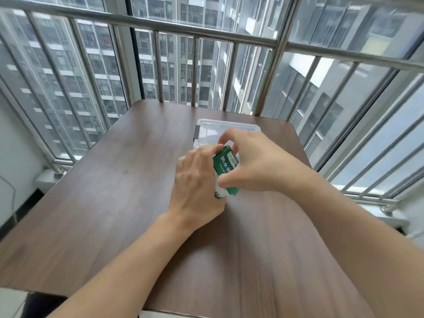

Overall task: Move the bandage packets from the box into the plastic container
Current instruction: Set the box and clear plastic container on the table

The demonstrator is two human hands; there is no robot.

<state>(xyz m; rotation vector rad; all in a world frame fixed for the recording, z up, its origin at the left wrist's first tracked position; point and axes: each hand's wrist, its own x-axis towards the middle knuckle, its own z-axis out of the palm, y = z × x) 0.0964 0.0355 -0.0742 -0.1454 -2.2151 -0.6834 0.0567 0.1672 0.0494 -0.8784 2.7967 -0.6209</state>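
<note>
Box: a green and white box (226,165) was held tilted above the brown worktop (114,191), just on the near side of the plastic container.
Left hand: the left hand (197,187) gripped the box's left side, fingers curled round it.
Right hand: the right hand (254,164) held the box from the right, thumb on its lower edge, fingers (226,137) bent over its top end, perhaps at the flap; blur hid it.
Plastic container: a clear plastic container (227,128) lay on the worktop just beyond the box.
Bandage packets: none showed.
</note>
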